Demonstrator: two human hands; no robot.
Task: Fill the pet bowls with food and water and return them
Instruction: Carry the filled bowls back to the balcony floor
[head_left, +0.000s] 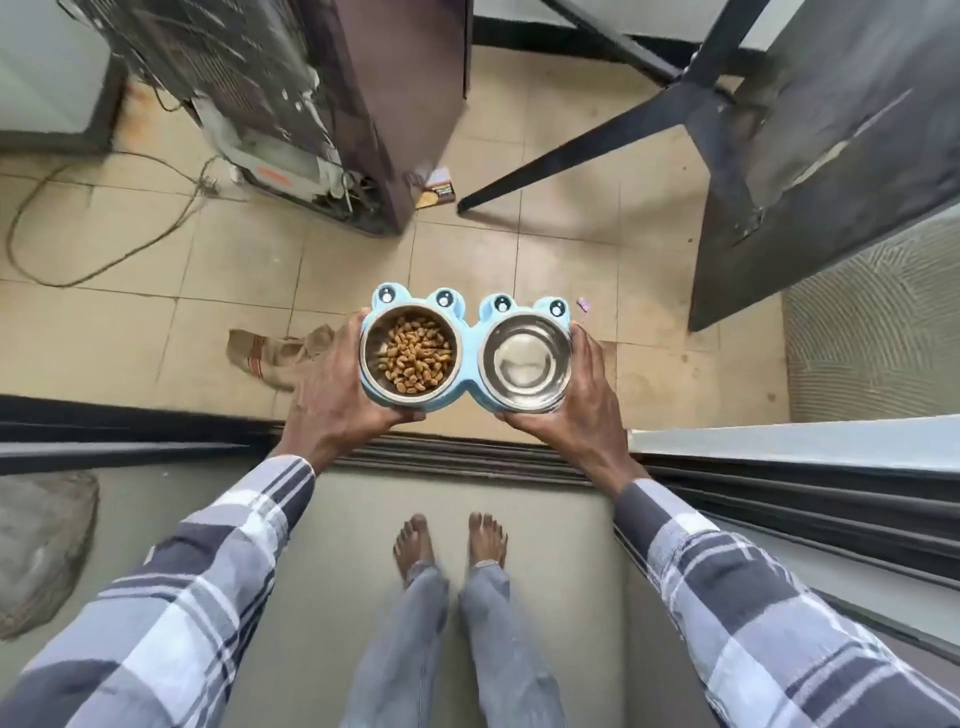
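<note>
I hold a light blue double pet-bowl stand (470, 343) with frog-eye bumps out in front of me, above the floor. Its left steel bowl (370, 364) holds brown kibble (415, 355). The right steel bowl (524, 361) looks shiny; I cannot tell whether water is in it. My left hand (332, 387) grips the stand's left end, thumb at the near edge. My right hand (582, 395) grips the right end the same way.
A sliding-door track (467, 457) crosses the floor just ahead of my bare feet (449, 540). Beyond lie beige tiles, a crumpled cloth (270, 353), a fridge's back (291, 104) with a loose cable (104, 260), a dark table's legs (597, 150) and a grey mat (878, 332).
</note>
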